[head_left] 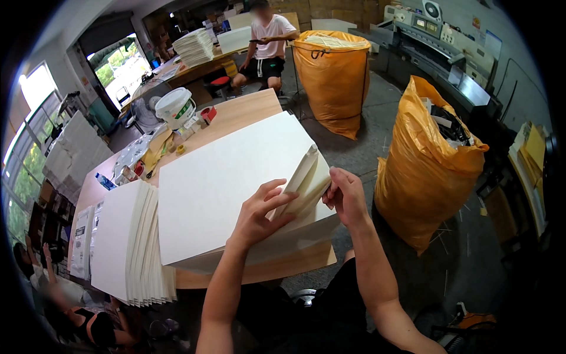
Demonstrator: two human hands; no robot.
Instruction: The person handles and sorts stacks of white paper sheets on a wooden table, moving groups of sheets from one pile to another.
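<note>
A large stack of white paper sheets [230, 183] lies on the table before me. At its right end a folded white paper piece [309, 183] stands up, its layers parted like a partly opened sleeve or bag. My left hand [262, 212] rests against the near side of this piece, fingers spread and stretched out. The fingers of my right hand [346, 194] are curled and pinched at the piece's right edge. Left of the big stack, a fanned pile of folded white pieces [127, 242] overlaps the table's near edge.
The wooden table [253, 109] also bears a white bucket [175, 107], tape rolls [208, 114] and a bottle [105, 181]. Orange sacks [427, 165] stand on the floor to the right. One person [268, 41] sits beyond the table; another [82, 312] is at lower left.
</note>
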